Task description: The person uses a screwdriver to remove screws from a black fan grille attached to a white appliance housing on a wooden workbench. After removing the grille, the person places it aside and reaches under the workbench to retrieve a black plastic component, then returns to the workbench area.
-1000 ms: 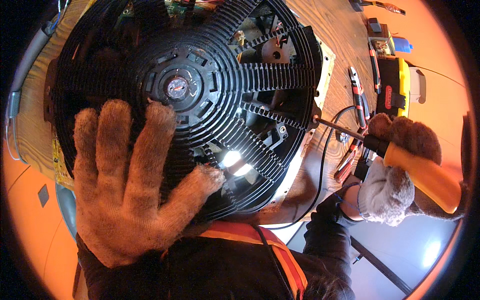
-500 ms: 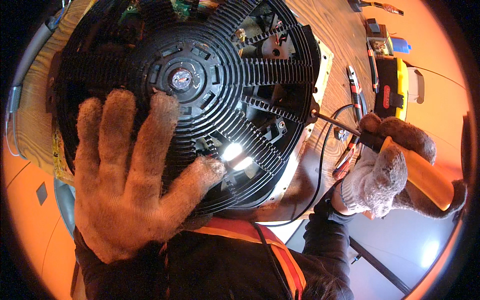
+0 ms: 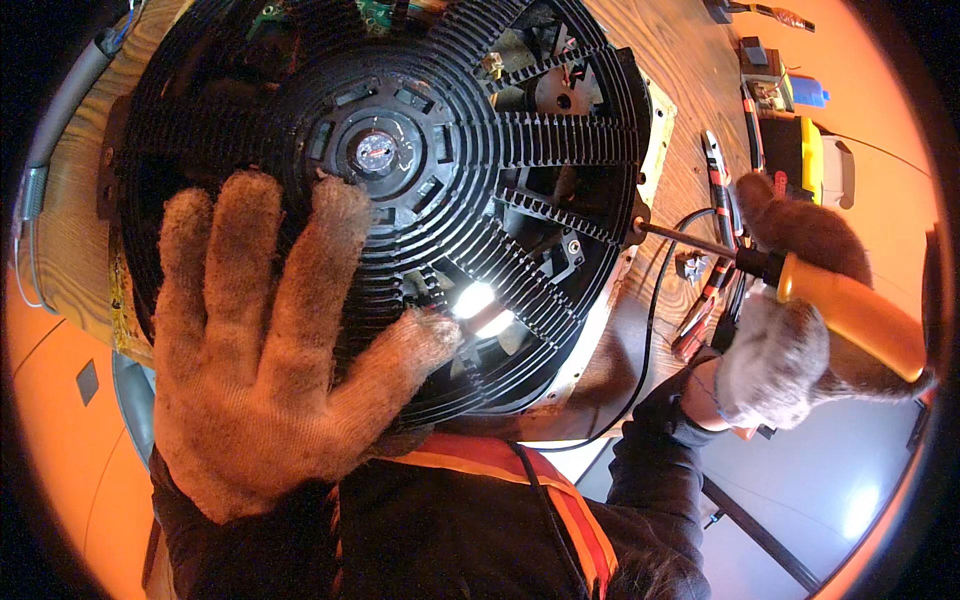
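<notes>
Head view, the only one. Item: one round black fan grille (image 3: 570, 140), middle of the frame, on the wood-grained bench (image 3: 695, 100); its top edge is cut off by the frame. Parts beneath show only through the slots: a strip of green circuit board (image 3: 376, 12) at top, metal pieces to the right. The grille's left side sinks into shadow, and glare blots out part of the lower slots.

Your left hand (image 3: 265, 375), gloved, left of centre: fingers straight and spread flat over the grille, gripping nothing, covering its lower-left portion.

Your right hand (image 3: 778, 350), gloved, right of centre: fingers curled around the orange handle of a screwdriver (image 3: 850, 315). Its shaft slants up and left to a tab on the grille's right rim; the tip's exact seating is too small to make out.

Right side of the frame: pliers (image 3: 716, 170) with red-and-black handles; a black-and-yellow case (image 3: 810, 165), partly behind your right glove; a blue object (image 3: 808, 92), kind unclear; a black cable (image 3: 643, 370), curving below.

Markings: a red label (image 3: 780, 184) on the case, mostly covered, its lettering unreadable; the hub disc (image 3: 376, 152) carries a small illegible reddish mark.
</notes>
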`<state>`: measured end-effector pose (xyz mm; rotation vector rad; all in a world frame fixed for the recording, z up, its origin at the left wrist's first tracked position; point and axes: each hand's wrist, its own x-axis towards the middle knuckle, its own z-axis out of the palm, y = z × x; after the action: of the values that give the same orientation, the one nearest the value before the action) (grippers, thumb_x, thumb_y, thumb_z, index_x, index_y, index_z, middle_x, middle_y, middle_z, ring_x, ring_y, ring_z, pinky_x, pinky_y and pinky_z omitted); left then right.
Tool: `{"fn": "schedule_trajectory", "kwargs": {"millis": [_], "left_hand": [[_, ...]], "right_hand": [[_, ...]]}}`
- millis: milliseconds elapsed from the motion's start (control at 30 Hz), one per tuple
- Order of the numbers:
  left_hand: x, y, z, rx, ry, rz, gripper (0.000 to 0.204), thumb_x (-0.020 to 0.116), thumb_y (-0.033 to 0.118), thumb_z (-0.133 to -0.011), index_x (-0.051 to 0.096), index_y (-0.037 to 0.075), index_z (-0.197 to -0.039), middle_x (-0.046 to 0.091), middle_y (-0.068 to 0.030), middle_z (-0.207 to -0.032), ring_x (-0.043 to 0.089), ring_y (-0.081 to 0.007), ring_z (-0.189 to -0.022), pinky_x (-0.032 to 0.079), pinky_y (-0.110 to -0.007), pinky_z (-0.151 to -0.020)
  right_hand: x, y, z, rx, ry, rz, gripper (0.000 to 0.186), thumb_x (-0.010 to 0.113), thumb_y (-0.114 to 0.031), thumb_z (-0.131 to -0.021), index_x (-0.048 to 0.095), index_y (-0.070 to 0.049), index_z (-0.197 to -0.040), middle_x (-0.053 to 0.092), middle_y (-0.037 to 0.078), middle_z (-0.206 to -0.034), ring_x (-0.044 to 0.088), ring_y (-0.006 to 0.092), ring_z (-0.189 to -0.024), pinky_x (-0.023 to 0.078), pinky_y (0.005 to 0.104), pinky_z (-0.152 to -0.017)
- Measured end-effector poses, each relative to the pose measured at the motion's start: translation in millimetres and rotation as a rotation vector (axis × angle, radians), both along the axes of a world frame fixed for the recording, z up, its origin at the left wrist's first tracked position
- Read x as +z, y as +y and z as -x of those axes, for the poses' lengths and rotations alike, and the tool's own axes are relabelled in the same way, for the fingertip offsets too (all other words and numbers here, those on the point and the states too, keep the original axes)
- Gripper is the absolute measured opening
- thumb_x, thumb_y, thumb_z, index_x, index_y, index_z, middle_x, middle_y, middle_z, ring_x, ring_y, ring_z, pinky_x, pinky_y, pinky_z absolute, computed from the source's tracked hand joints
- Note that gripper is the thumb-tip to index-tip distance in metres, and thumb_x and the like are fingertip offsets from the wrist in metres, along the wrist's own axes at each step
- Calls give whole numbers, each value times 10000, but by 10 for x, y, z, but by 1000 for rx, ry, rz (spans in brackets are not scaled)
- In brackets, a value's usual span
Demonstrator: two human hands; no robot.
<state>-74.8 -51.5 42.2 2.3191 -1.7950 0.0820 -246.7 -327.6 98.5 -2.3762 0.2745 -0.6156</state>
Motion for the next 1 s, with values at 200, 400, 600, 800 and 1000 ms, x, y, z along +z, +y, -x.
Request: {"fn": "schedule_trajectory", "kwargs": {"millis": [200, 400, 600, 800, 1000], "left_hand": [[25, -27, 32, 19, 4, -24, 173, 634, 324, -865, 610, 252, -1021, 487, -272, -1396, 451, -518, -1276, 346, -679, -1025], [-3, -2, -12, -2, -7, -1, 257, 630, 438, -840, 608, 265, -1029, 486, -275, -1394, 449, -529, -1268, 339, -686, -1026], [-3, 13, 7, -4, -3, -12, 362, 604, 550, -820, 603, 271, -1051, 477, -274, -1403, 422, -533, -1292, 330, -685, -1033], [-11, 7, -5, -6, -22, -4, 324, 598, 509, -840, 603, 264, -1053, 472, -273, -1410, 414, -530, -1302, 325, -680, -1040], [-26, 1, 19, 7, -13, 13, 209, 599, 399, -870, 604, 263, -1028, 475, -262, -1413, 420, -525, -1301, 328, -673, -1044]], "right_hand": [[-208, 134, 78, -94, -221, -125, 462, 672, -204, -874, 522, 70, -1215, 626, 228, -1099, 632, 356, -1020, 504, 484, -941], [-126, 1, 43, -61, -170, 29, 420, 662, -122, -892, 511, 47, -1245, 616, 216, -1158, 615, 335, -1064, 477, 481, -978], [-202, 47, 53, -98, -236, 24, 432, 664, -68, -890, 481, 13, -1273, 613, 217, -1167, 612, 329, -1060, 474, 477, -973], [-311, 227, -1, -127, -316, -123, 492, 677, -44, -870, 434, -30, -1297, 618, 230, -1124, 624, 336, -1010, 493, 473, -924], [-180, 198, -63, -115, -333, -160, 564, 690, -20, -849, 386, -74, -1321, 623, 244, -1082, 636, 343, -959, 512, 469, -875]]}}
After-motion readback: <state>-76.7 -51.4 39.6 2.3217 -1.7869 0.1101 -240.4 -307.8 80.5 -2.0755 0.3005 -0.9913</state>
